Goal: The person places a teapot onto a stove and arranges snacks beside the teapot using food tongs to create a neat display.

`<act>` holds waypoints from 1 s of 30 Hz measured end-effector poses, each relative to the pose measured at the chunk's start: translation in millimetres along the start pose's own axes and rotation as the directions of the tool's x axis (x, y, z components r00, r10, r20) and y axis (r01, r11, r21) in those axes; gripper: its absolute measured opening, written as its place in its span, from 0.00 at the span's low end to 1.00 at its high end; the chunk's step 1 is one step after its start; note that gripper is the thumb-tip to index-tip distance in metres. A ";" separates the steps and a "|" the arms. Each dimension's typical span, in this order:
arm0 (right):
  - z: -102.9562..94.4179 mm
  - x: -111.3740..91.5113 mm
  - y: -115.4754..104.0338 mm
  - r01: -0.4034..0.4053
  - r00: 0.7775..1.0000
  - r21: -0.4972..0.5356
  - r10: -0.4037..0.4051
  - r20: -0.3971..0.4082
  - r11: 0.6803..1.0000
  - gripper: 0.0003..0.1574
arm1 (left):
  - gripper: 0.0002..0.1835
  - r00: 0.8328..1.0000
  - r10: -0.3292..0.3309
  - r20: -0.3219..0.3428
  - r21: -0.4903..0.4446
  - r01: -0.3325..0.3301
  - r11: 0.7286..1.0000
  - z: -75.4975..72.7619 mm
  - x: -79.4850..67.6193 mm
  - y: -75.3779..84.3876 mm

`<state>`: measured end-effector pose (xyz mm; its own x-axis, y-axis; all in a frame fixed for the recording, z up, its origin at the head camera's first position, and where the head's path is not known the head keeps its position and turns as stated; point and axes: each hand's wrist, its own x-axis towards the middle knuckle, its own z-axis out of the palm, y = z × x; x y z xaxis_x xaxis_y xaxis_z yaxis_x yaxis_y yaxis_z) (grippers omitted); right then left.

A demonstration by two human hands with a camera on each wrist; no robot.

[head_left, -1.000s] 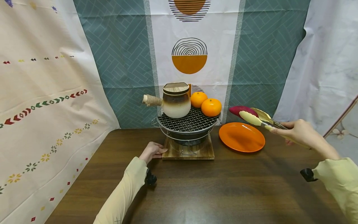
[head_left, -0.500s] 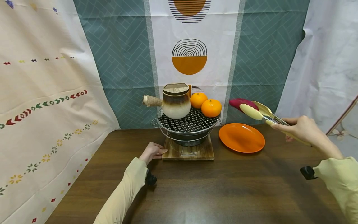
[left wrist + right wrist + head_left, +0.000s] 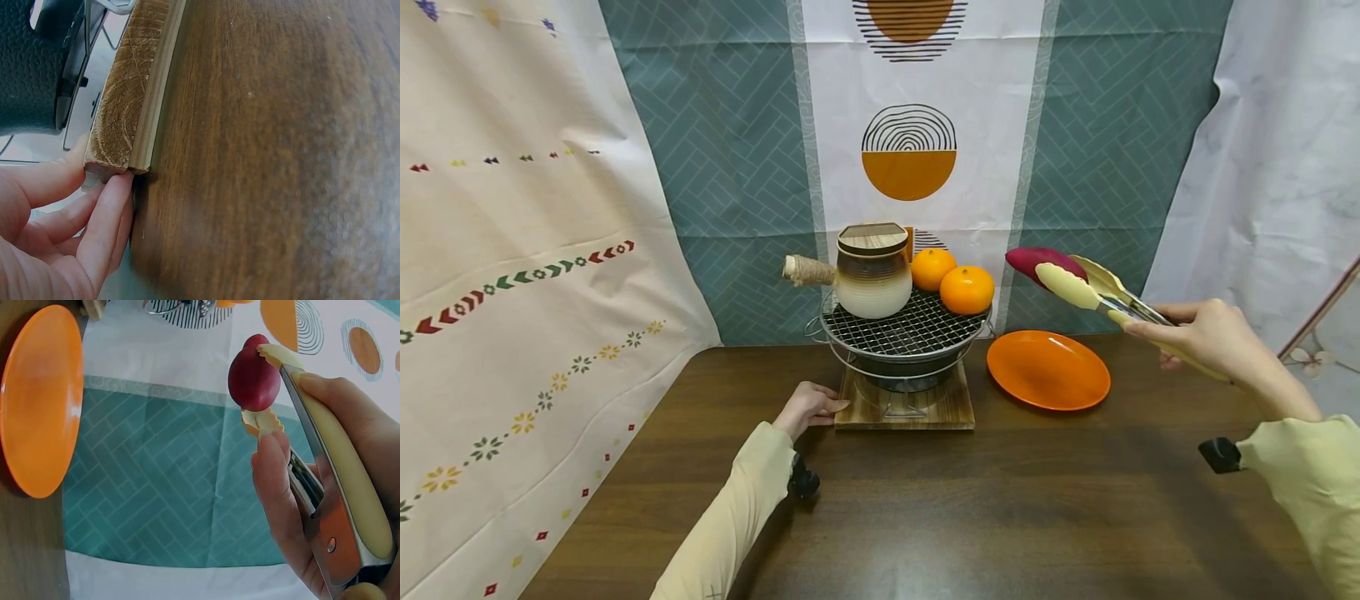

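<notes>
In the head view my right hand (image 3: 1213,337) grips a pair of tongs (image 3: 1067,285) with cream-coloured tips. Between the tips is a dark red sweet potato (image 3: 253,378), held in the air above and behind the orange plate (image 3: 1048,371). My left hand (image 3: 808,404) holds the left front edge of a wooden board (image 3: 955,412). Up close in the left wrist view, the thumb and fingers (image 3: 112,212) pinch the board's corner. On the board stands a round grill (image 3: 895,333) with a mesh top, right of the left hand.
A lidded pot (image 3: 872,279) with a rope-wrapped handle (image 3: 805,270) sits on the mesh, its handle reaching out left. Beside it are two oranges (image 3: 966,290), one slightly behind the other. Cloth hangings (image 3: 737,167) enclose the back and sides of the brown table (image 3: 940,517).
My right hand has lifted slightly, and the tongs with the sweet potato have gone up and a little left. The left hand has stayed at the board.
</notes>
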<state>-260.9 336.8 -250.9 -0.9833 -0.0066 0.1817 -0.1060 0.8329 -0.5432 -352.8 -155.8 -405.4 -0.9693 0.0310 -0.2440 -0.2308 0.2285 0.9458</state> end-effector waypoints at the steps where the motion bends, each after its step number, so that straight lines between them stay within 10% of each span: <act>1: -0.3 -0.2 -1.1 0.000 1.000 0.000 0.000 -0.002 1.000 0.50 | 0.22 1.000 0.002 0.004 0.000 -0.002 1.000 0.1 0.0 0.0; 30: -5.5 -9.8 -44.6 0.059 0.998 0.011 -0.059 0.011 0.998 0.50 | 0.22 1.000 0.005 -0.002 0.003 -0.005 1.000 0.7 -0.5 0.5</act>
<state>-245.7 302.8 -224.0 -0.9768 -0.0618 0.2049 -0.1655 0.8249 -0.5406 -352.4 -155.0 -404.9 -0.9705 0.0305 -0.2391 -0.2258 0.2310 0.9464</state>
